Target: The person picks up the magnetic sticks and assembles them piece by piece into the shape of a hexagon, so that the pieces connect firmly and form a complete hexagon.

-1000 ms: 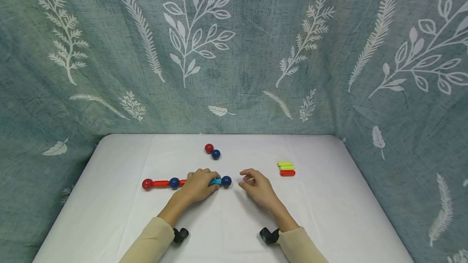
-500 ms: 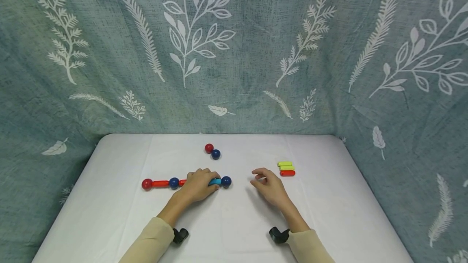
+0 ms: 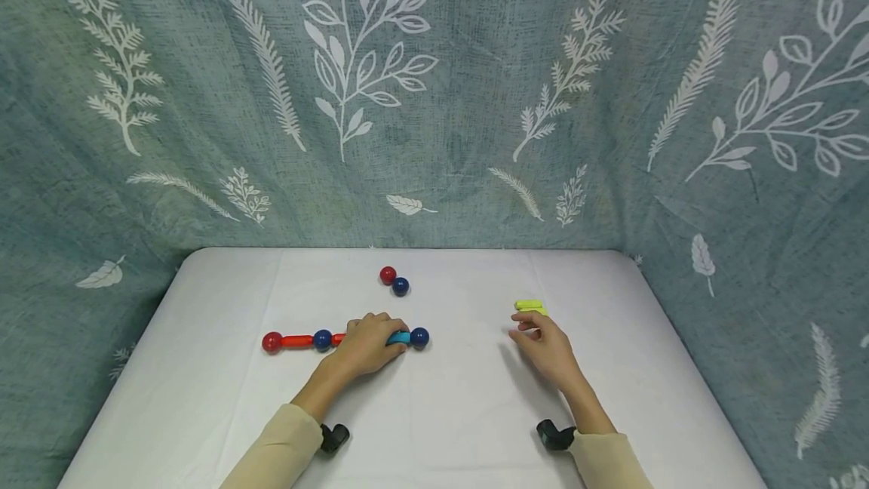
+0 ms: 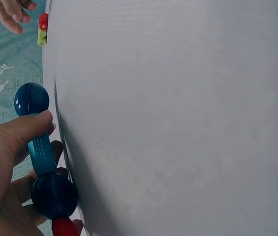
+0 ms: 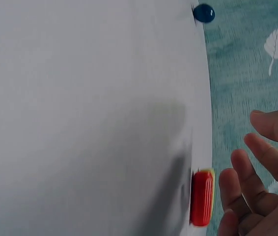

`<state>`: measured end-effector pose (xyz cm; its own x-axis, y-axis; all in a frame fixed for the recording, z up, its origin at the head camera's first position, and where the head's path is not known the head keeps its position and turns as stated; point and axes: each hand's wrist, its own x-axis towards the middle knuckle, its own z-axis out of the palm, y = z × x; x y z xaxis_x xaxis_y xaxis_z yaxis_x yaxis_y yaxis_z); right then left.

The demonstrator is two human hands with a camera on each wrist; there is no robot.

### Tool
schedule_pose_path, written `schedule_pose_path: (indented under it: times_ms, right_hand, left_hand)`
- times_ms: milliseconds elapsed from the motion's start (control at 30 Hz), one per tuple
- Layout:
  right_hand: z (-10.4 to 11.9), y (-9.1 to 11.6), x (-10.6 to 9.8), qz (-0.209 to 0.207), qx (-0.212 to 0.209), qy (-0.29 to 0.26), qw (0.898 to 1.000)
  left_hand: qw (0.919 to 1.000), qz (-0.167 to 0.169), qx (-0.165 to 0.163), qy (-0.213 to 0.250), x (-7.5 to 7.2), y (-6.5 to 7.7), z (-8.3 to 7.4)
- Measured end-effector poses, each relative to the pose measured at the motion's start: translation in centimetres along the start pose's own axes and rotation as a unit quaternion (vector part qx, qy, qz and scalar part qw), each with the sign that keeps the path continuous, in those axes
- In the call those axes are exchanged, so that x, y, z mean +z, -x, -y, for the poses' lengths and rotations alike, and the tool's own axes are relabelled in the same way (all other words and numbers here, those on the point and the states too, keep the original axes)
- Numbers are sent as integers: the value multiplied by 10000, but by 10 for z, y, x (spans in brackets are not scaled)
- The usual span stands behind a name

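- The left hand grips the rod-and-ball chain, thumb and fingers clamped on its light-blue rod; presumably this steadies the piece while leaving the blue end ball exposed.
- The chain runs left to right across the near-middle of the table, probably so that both hands reach it.
- The right hand holds nothing: fingers bent and apart, near the loose red rod, a posture suited to pinching.
- Yellow rods lie side by side beyond that hand, apparently grouped by shape.
- A loose red ball and loose blue ball sit together behind the chain, likely kept apart as spares.
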<state>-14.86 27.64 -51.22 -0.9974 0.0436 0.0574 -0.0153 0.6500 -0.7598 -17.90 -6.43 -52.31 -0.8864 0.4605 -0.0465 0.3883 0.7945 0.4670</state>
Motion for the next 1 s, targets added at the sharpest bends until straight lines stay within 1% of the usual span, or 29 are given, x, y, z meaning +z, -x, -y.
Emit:
schedule_pose_path:
  times_ms: [200,333,433,633,833,1000]
  right_hand:
    - [-17,-3,-19,-165,-61,180,9997]
    - [-28,-7,-28,-220,79,312,9992]
    - [-35,-11,-32,-205,169,290,9992]
    - [-44,-20,-33,-108,207,265,9994]
    - [-49,-24,-31,-6,267,416,9988]
    - [-52,-26,-28,-8,333,519,9981]
  left_hand:
    - [10000,-54,47,10,1,1,0]
    - [9999,-100,97,16,1,1,0]
    - [9999,-90,111,10,0,1,0]
    - [9999,-31,91,35,-1,1,0]
    - [10000,-7,50,65,-1,1,0]
    - [10000,18,37,33,-1,1,0]
